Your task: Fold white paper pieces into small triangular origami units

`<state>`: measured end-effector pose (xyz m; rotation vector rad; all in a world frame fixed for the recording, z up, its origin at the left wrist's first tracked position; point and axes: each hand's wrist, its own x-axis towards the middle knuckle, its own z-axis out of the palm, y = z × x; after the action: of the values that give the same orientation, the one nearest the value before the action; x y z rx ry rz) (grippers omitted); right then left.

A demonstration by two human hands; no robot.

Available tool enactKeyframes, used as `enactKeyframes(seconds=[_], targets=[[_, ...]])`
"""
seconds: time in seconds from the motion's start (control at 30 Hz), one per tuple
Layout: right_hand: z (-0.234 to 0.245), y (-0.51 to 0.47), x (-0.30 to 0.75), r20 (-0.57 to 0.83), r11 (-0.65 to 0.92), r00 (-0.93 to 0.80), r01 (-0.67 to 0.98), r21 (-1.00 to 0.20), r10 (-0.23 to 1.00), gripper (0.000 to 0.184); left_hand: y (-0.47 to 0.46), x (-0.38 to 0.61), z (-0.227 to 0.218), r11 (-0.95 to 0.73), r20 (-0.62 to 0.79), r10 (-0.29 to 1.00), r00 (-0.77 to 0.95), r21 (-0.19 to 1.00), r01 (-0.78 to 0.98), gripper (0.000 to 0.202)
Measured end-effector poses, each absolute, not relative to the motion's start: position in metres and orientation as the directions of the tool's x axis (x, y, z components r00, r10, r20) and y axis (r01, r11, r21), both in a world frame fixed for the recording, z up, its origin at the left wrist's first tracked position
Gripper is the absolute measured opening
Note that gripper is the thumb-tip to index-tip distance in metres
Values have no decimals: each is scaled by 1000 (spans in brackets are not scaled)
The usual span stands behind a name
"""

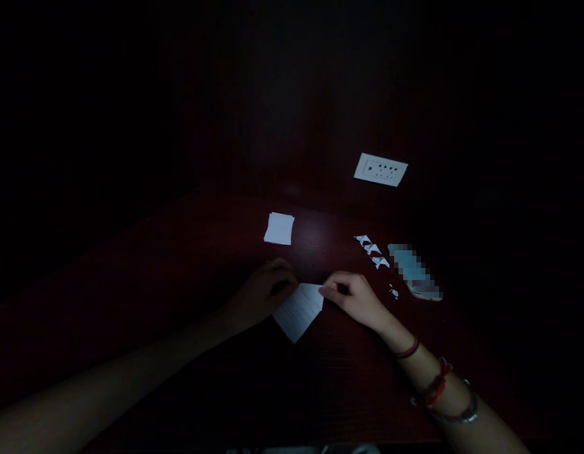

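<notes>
White paper, the sheet (297,317) lies, as I watch remotely, between the left hand (266,291) and right hand (356,299), both pinching its far edge, neither nearer, pointed corner towards the wearer.

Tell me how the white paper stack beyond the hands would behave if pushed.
The paper stack would probably fan out, since its corners sit unevenly and no binding shows. Lying flat on the table, it seems unlikely to tip or roll. It looks thin, so it is likely light.
</notes>
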<state>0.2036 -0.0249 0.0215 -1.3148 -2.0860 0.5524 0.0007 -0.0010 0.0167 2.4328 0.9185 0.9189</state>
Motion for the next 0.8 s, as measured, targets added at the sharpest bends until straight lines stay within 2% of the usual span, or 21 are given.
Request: enactKeyframes(seconds=[0.1,0.2,0.33,0.4,0.5,0.57,0.67,0.8], targets=[[19,-21,210,246,315,-203,711,-629,948,20,1,-2,17,-681,443,731,519,521,514,16],[16,-19,215,233,255,-145,787,-562,962,24,-2,-3,17,-686,458,726,513,422,593,18],[18,-21,219,185,262,-203,882,-393,961,22,-12,-2,9,-771,400,630,665,220,598,23],[21,-22,221,189,293,-239,889,-351,952,20,-16,-2,3,-822,345,565,750,151,550,28],[24,-22,223,258,379,-296,844,-379,919,12,-19,-3,-3,-828,345,553,759,127,546,31],[23,-21,224,281,430,-337,802,-415,899,20,-18,-4,-6,-817,359,565,743,118,564,30],[18,-20,221,234,467,-405,761,-450,884,35,-14,-4,-6,-802,363,579,730,94,589,29],[14,-19,215,182,419,-381,761,-495,906,40,-17,-1,-2,-790,351,592,726,74,609,33]])
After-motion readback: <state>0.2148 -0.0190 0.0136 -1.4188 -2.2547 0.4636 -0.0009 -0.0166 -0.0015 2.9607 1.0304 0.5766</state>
